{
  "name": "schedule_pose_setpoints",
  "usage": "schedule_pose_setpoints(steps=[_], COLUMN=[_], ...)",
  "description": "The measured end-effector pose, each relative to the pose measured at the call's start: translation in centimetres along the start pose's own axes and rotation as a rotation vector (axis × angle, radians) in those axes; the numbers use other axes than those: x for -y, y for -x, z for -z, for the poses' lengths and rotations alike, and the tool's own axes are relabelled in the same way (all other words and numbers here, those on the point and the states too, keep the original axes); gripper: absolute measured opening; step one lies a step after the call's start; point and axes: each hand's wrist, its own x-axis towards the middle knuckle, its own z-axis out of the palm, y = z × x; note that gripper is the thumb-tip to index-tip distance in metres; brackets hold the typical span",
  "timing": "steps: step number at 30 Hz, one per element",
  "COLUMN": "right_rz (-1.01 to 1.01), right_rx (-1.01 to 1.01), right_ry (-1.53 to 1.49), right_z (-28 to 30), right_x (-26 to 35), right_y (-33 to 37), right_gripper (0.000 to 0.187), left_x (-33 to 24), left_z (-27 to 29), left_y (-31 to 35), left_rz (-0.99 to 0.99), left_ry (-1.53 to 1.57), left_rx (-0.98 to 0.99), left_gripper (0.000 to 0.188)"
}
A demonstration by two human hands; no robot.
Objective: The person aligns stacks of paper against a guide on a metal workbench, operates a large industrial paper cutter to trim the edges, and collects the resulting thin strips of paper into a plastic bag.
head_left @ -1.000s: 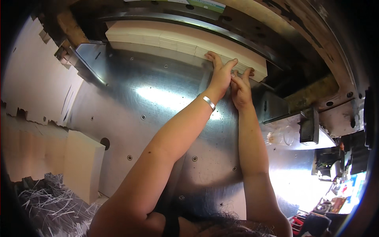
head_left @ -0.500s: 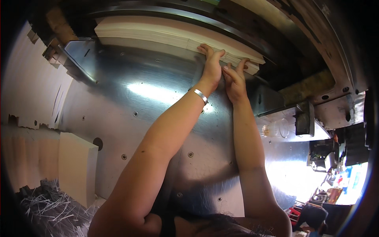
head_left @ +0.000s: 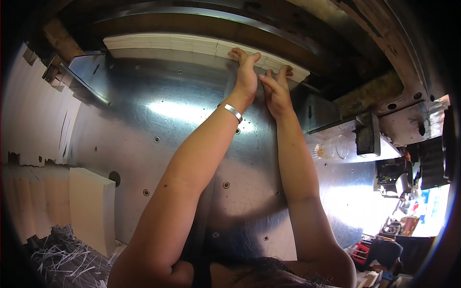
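Observation:
A long, low stack of cream-white paper [head_left: 173,44] lies at the far side of a metal table, under a dark horizontal bar. Only its layered front edge shows. My left hand [head_left: 246,79], with a silver bangle on the wrist, is at the stack's front edge right of the middle, palm turned toward it and fingers spread. Close beside it, my right hand [head_left: 278,96] reaches the same edge near the stack's right end, its fingers apart as well. Neither hand grips anything; both look flat against the paper, though the exact contact is partly hidden.
The shiny metal table [head_left: 192,158] has small round fittings. A metal side guide [head_left: 89,72] flanks the stack's left end. Paper blocks [head_left: 91,206] and shredded strips [head_left: 72,259] lie at the left. On the right are a clear cup [head_left: 333,147] and a dark block [head_left: 368,137].
The stack's top surface, visible before, is now hidden under the bar. Its uneven right end looks more even. Both hands stay at the front edge; the whole view has shifted slightly.

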Motion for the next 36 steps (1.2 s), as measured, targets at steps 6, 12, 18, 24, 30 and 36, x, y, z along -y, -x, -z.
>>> schedule_pose_setpoints(steps=[6, 12, 18, 24, 30, 36], right_rz=[0.008, 0.137, 0.2, 0.147, 0.12, 0.113], right_rx=[0.016, -0.039, -0.171, -0.104, -0.055, -0.054], right_ry=[-0.01, 0.003, 0.215, 0.162, 0.082, 0.041], right_z=[0.0, -0.1, 0.1, 0.8, 1.5, 0.9], right_x=[-0.3, -2.2, -4.2, -4.1, -3.8, -3.7], right_y=[-0.3, -1.2, -2.8, -2.7, -3.0, -2.8], right_gripper=[0.103, 0.119, 0.121, 0.119, 0.118, 0.1], left_x=[0.1, 0.3, 0.7, -0.5, -2.0, -1.1], left_z=[0.5, 0.6, 0.2, -1.9, -1.5, 0.3], left_y=[-0.2, -0.3, -0.7, 1.0, 1.6, 0.5], left_rz=[0.005, -0.037, -0.021, -0.071, -0.002, 0.009], left_ry=[0.013, 0.019, 0.129, -0.177, -0.051, -0.057], left_rx=[0.011, 0.051, -0.037, -0.195, 0.005, 0.043], left_gripper=[0.099, 0.099, 0.081, 0.096, 0.103, 0.103])
